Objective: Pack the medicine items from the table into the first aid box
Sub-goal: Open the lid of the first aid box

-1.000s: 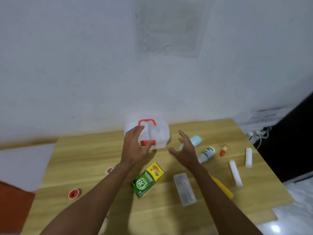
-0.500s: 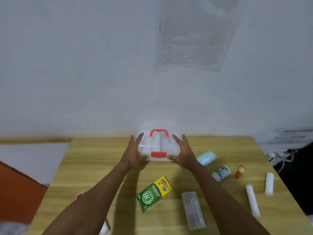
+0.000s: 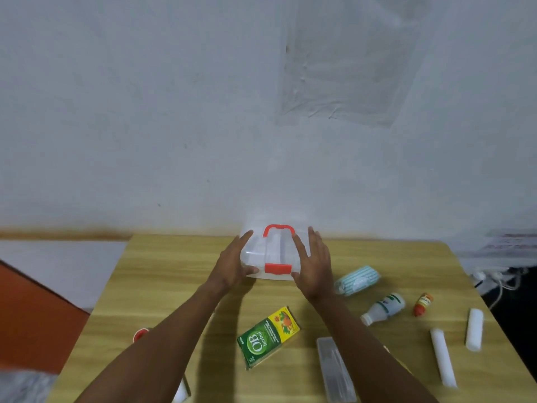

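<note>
A clear first aid box (image 3: pixel 274 251) with a red handle and red latch stands closed at the table's far edge. My left hand (image 3: pixel 232 264) grips its left side and my right hand (image 3: pixel 315 261) presses flat on its right side. Nearer to me lie a green and yellow carton (image 3: pixel 267 337), a clear flat case (image 3: pixel 334 369), a white bottle (image 3: pixel 383 308), a small red bottle (image 3: pixel 423 303), a pack of blue masks (image 3: pixel 357 280) and two white rolls (image 3: pixel 443 357) (image 3: pixel 474 328).
The wooden table (image 3: pixel 162 286) stands against a white wall. A small red-capped item (image 3: pixel 140 334) lies at the left beside my forearm. Cables and a socket (image 3: pixel 494 279) hang off the right edge. An orange surface (image 3: pixel 32 315) lies to the left.
Both hands moved forward onto the sides of the box and now clasp it. The camera tilted up and swung, so the table sits lower in view.
</note>
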